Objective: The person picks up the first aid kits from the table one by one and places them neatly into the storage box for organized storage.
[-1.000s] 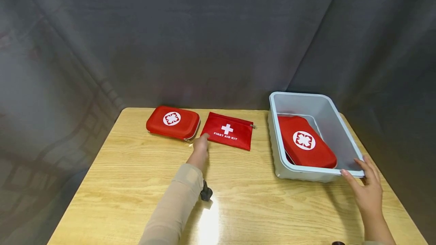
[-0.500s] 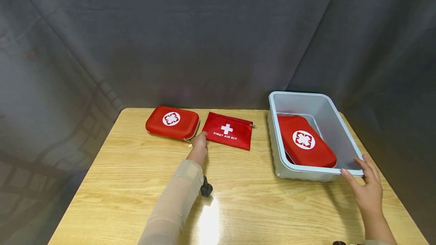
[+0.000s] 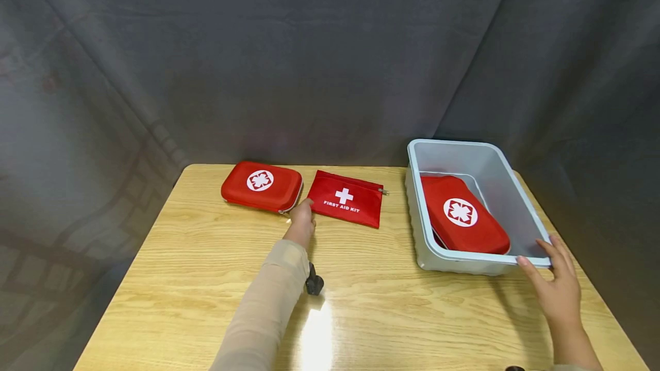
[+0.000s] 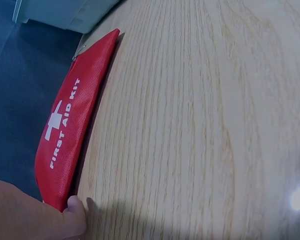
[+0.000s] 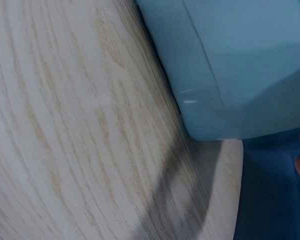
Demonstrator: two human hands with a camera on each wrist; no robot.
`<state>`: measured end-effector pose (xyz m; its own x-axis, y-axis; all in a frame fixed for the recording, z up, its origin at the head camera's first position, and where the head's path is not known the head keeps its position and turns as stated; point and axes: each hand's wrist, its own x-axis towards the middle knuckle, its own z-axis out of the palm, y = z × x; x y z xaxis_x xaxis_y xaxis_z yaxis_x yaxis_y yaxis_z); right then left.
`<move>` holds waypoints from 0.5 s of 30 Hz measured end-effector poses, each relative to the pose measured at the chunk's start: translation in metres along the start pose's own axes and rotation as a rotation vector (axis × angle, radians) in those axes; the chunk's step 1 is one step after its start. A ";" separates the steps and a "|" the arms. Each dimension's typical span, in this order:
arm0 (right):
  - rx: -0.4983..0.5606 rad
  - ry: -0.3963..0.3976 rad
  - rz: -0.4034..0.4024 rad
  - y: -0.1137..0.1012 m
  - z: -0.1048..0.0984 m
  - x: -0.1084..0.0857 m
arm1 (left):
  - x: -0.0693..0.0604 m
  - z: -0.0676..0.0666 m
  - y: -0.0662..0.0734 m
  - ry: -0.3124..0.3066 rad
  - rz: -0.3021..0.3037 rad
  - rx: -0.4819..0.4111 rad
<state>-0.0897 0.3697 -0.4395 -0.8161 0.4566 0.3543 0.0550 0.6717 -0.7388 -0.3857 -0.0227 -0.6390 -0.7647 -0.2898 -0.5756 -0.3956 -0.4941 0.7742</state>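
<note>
In the head view, a flat red zip pouch [image 3: 345, 198] printed FIRST AID KIT lies near the back of the table. My left hand [image 3: 301, 223] pinches its near left corner; in the left wrist view the thumb [image 4: 75, 212] sits against the pouch's lower edge, and the other fingertips are hidden. At the right stands a pale blue-grey plastic bin [image 3: 428, 228] with a red first aid case [image 3: 464, 216] inside, leaning at a slant. My right hand [image 3: 559, 288] grips the bin's near right corner, thumb and fingers on the rim.
Another red zip case [image 3: 262, 185] with a white emblem lies left of the pouch, close to my left hand. The wooden table [image 3: 376, 314] ends at a dark grey curtain [image 3: 309, 62] behind and at the sides.
My left hand has shifted very slightly at the pouch's corner, and its fingers cover less of the red fabric. Pouch, bin, cases and right hand stay where they were.
</note>
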 end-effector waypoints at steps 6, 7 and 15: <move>-0.033 -0.018 -0.018 0.001 -0.002 -0.001 | 0.042 -0.001 -0.019 -0.046 -0.038 -0.006; -0.039 -0.017 -0.021 0.002 -0.002 -0.001 | 0.046 -0.001 -0.021 -0.056 -0.043 -0.006; -0.061 -0.004 -0.038 0.001 -0.002 -0.001 | -0.003 0.000 0.005 -0.080 -0.041 0.009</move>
<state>-0.0874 0.3711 -0.4398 -0.8204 0.4281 0.3789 0.0590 0.7226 -0.6888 -0.3850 -0.0244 -0.6335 -0.7858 -0.2034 -0.5840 -0.4312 -0.4967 0.7532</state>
